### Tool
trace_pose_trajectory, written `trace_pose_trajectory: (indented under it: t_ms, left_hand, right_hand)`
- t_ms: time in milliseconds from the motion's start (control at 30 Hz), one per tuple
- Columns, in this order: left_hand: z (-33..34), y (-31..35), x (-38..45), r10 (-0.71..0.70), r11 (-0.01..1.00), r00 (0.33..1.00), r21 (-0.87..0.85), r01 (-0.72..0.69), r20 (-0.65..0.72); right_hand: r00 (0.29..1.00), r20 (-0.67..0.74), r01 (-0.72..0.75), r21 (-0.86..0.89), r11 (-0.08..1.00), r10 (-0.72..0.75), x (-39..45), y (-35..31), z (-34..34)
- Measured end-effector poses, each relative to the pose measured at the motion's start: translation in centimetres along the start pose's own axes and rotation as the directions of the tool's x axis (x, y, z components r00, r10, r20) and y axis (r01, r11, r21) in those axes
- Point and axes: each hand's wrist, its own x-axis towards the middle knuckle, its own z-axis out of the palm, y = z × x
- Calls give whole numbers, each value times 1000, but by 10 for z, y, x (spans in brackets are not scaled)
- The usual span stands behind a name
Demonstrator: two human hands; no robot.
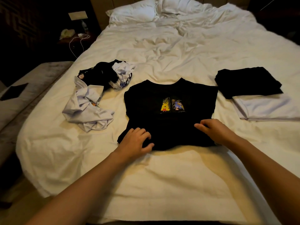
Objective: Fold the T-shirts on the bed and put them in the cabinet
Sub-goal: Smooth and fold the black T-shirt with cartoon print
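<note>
A black T-shirt (170, 98) with a yellow and blue cartoon print lies flat on the white bed (162, 176), collar away from me, sides folded in. My left hand (136, 140) grips its near left edge, fingers curled over the fabric and thumb along the hem. At the near right edge my right hand (214, 130) holds the cloth with curled fingers. On the right lie a folded black shirt (246, 82) and a folded white shirt (266, 108). A crumpled white shirt (87, 108) and a heap of black and white shirts (110, 73) sit on the left. No cabinet is in view.
Pillows (146, 12) lie at the head of the bed. A dark nightstand (76, 38) with a white cable and small items stands at the far left. A grey bench (24, 88) runs along the bed's left side, with a dark flat object on it.
</note>
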Motion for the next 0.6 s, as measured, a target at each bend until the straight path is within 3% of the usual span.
trace_pose_trajectory:
  t_ms: [67,200,267,333,400,467,500,533,600]
  left_hand:
    - [9,-7,-3,-35,994,999,108,34,10]
    - [16,-17,-7,99,994,982,55,-91,-158]
    - [13,-21,-6,96,993,982,-51,-105,-161]
    - [7,-26,-3,-39,971,993,-239,12,-109]
    - [-4,-29,2,-211,861,976,-462,211,52]
    - [-14,-30,9,-349,594,896,-674,439,276]
    - [-17,-31,14,-403,501,844,-686,528,354]
    - [-19,-33,17,-429,499,813,-647,577,394]
    - [-18,-38,21,-436,717,827,-418,558,355]
  right_hand:
    - [999,-42,-8,51,999,10,1,0,1]
    - [994,-105,-8,154,988,24,0,-2,-1]
    - [993,-115,-17,179,984,38,1,0,-2]
    - [995,-88,-33,206,978,52,1,2,-4]
    - [999,-1,-32,270,962,33,-1,0,-6]
    - [995,100,-20,335,942,-14,-2,-2,-6]
    - [991,128,-21,352,936,-26,-1,-3,-5]
    - [990,140,-22,358,933,-31,0,-4,-5]
    - [988,145,-5,356,934,-50,2,-4,-2]
